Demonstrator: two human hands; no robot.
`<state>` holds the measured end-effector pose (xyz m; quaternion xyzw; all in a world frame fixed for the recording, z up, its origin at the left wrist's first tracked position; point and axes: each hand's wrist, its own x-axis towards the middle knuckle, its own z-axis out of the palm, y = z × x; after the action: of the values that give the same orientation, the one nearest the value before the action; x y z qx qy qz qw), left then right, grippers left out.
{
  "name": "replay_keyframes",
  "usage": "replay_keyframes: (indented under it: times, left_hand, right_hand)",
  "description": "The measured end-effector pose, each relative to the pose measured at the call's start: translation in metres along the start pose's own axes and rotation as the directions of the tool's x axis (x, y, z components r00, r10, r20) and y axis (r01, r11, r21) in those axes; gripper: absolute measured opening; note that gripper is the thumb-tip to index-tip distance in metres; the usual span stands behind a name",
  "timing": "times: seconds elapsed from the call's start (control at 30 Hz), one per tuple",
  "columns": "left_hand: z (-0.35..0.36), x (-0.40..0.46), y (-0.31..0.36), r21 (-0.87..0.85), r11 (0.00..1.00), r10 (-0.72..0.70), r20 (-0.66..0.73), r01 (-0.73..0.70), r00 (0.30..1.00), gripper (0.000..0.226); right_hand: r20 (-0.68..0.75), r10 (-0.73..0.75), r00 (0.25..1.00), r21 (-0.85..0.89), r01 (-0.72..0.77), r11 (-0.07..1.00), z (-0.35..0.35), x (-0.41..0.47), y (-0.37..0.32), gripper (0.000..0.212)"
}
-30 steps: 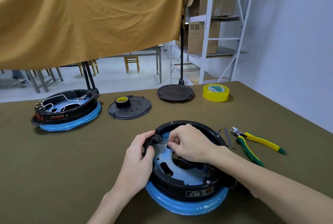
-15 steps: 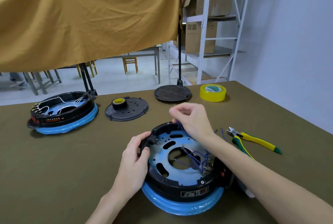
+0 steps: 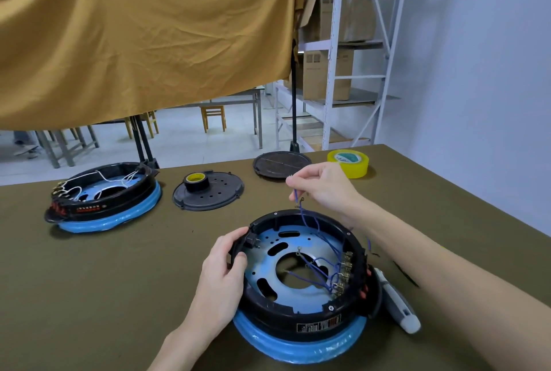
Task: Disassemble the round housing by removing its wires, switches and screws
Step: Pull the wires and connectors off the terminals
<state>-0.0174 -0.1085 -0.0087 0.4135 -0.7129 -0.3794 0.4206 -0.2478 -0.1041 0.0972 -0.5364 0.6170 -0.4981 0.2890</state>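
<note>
The round black housing point(image 3: 301, 315) with a blue ring under it lies near the table's front, its blue inner plate facing up. My left hand point(image 3: 225, 266) grips its left rim beside a small black socket. My right hand point(image 3: 323, 187) is raised above the housing's far edge and pinches a blue wire point(image 3: 304, 218) that trails down into the housing. More blue wires point(image 3: 322, 269) run across the plate to a row of switch terminals point(image 3: 346, 273) at the right rim. A screw point(image 3: 330, 308) sits at the front of the plate.
A second housing point(image 3: 101, 206) with white wires lies at the back left. A black cover point(image 3: 208, 194) with a small tape roll on it, another black disc point(image 3: 281, 166) and yellow tape point(image 3: 348, 163) stand behind. A grey-handled tool point(image 3: 398, 303) lies right of the housing.
My right hand has lifted from inside the housing to above its far edge, drawing the blue wire up with it. My left hand has stayed on the left rim.
</note>
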Motion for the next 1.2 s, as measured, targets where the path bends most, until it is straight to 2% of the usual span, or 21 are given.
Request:
replay_keyframes:
  times: [0.07, 0.17, 0.2, 0.3, 0.5, 0.6, 0.67, 0.73, 0.77, 0.83, 0.9, 0.93, 1.0, 1.07, 1.13, 1.2]
  left_hand:
    - [0.000, 0.000, 0.000, 0.007, 1.000, -0.007, -0.004, 0.007, 1.000, 0.044]
    - [0.000, 0.000, 0.001, 0.010, 1.000, -0.010, 0.000, 0.010, 1.000, 0.045]
    - [-0.001, -0.001, 0.002, 0.014, 1.000, -0.009, 0.002, 0.009, 1.000, 0.045]
    - [-0.001, -0.001, 0.003, 0.023, 1.000, -0.011, 0.010, 0.010, 1.000, 0.044]
    - [-0.001, -0.001, 0.005, 0.034, 0.999, -0.020, 0.022, 0.019, 1.000, 0.044]
    - [-0.002, -0.001, 0.004, 0.053, 0.998, -0.022, 0.014, 0.021, 1.000, 0.045]
    - [-0.003, -0.001, 0.004, 0.097, 0.995, -0.016, 0.016, 0.014, 1.000, 0.046]
    - [-0.007, -0.003, 0.006, 0.184, 0.982, 0.030, 0.038, -0.036, 0.999, 0.047]
    - [-0.009, -0.004, 0.007, 0.250, 0.965, 0.061, 0.063, -0.075, 0.996, 0.048]
    - [-0.012, -0.006, 0.009, 0.394, 0.910, 0.098, 0.106, -0.132, 0.990, 0.043]
    - [-0.013, -0.007, 0.013, 0.444, 0.886, 0.125, 0.045, -0.131, 0.991, 0.034]
    - [-0.012, -0.007, 0.017, 0.450, 0.882, 0.161, -0.011, -0.139, 0.987, 0.030]
    - [-0.008, -0.006, 0.029, 0.421, 0.878, 0.272, -0.050, -0.227, 0.961, 0.024]
    - [-0.002, -0.001, 0.045, 0.354, 0.856, 0.388, 0.044, -0.378, 0.921, 0.025]
    - [0.006, 0.011, 0.056, 0.421, 0.756, 0.477, 0.169, -0.501, 0.862, 0.026]
    - [0.012, 0.026, 0.061, 0.532, 0.687, 0.441, 0.237, -0.495, 0.866, 0.032]
  right_hand:
    - [0.046, 0.044, 0.998, -0.006, -0.043, 0.999, 0.000, 0.002, -0.003, 0.015]
    - [-0.107, 0.014, 0.994, 0.055, -0.008, 0.998, -0.001, 0.010, -0.005, 0.015]
    - [-0.111, 0.021, 0.994, 0.057, -0.015, 0.998, -0.001, 0.012, -0.006, 0.016]
    - [0.020, 0.045, 0.999, 0.012, -0.045, 0.999, 0.001, 0.014, -0.006, 0.020]
    - [0.031, -0.040, 0.999, 0.010, 0.040, 0.999, 0.001, 0.023, -0.012, 0.012]
    - [-0.027, -0.074, 0.997, 0.001, 0.074, 0.997, 0.000, 0.027, -0.013, 0.012]
    - [-0.116, -0.093, 0.989, -0.018, 0.091, 0.996, -0.002, 0.029, -0.009, 0.013]
    - [-0.174, -0.101, 0.980, -0.055, 0.093, 0.994, -0.007, 0.029, -0.003, 0.014]
    - [-0.134, -0.087, 0.987, -0.072, 0.078, 0.994, -0.010, 0.028, 0.000, 0.015]
    - [0.073, -0.016, 0.997, -0.084, 0.022, 0.996, -0.014, 0.022, 0.007, 0.021]
    - [0.230, 0.027, 0.973, -0.118, 0.000, 0.993, -0.016, 0.013, 0.016, 0.030]
    - [0.232, 0.010, 0.973, -0.164, 0.029, 0.986, -0.017, 0.008, 0.022, 0.032]
    - [0.130, -0.064, 0.989, -0.296, 0.100, 0.950, -0.021, -0.001, 0.033, 0.030]
    - [0.013, -0.078, 0.997, -0.442, 0.076, 0.894, -0.027, -0.013, 0.046, 0.021]
    - [-0.026, -0.008, 1.000, -0.550, -0.008, 0.835, -0.029, -0.026, 0.059, 0.019]
    - [-0.010, 0.037, 0.999, -0.613, -0.035, 0.790, -0.026, -0.039, 0.071, 0.024]
